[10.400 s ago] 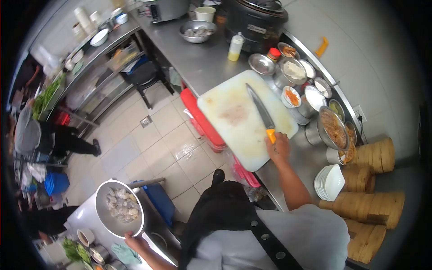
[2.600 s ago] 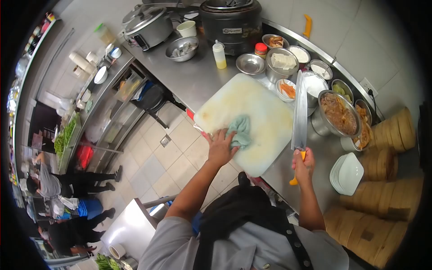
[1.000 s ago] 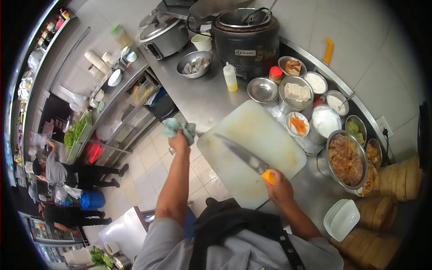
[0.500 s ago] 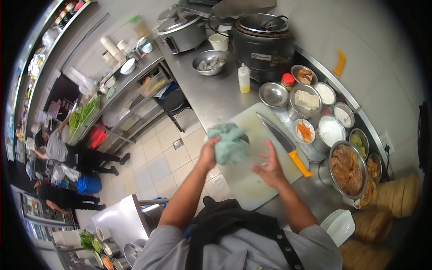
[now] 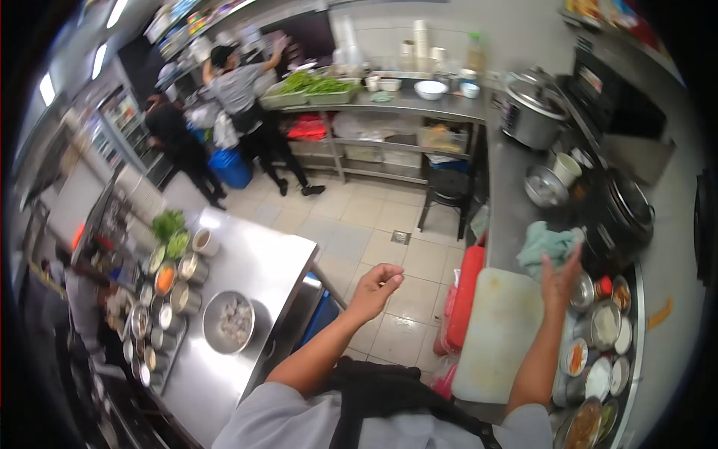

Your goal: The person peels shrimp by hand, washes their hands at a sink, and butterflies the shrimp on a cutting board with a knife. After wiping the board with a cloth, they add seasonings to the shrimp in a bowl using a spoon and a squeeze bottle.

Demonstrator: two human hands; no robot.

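My right hand [image 5: 559,280] grips a crumpled green cloth [image 5: 546,245] above the steel counter, beyond the far end of the white cutting board [image 5: 497,337]. Out over the floor, between the two counters, my left hand [image 5: 374,292] is loosely closed with nothing in it. Brownish stains mark the board, and my right forearm crosses its right edge. I cannot see the knife in this view. On the left steel table [image 5: 280,258] sits a metal bowl [image 5: 229,322] holding pale, shrimp-like pieces.
Ingredient bowls [image 5: 606,325] line the right counter near a black cooker [image 5: 609,224]. A red container [image 5: 471,299] stands beside the board. Many small tubs [image 5: 185,298] crowd the left table. Two people [image 5: 243,93] [image 5: 176,135] stand at the back, near a black stool [image 5: 449,187].
The view has swung left, bringing in the left table. The cloth has passed from my left hand to my right, which earlier let go of the knife. My left hand has moved left, away from the board.
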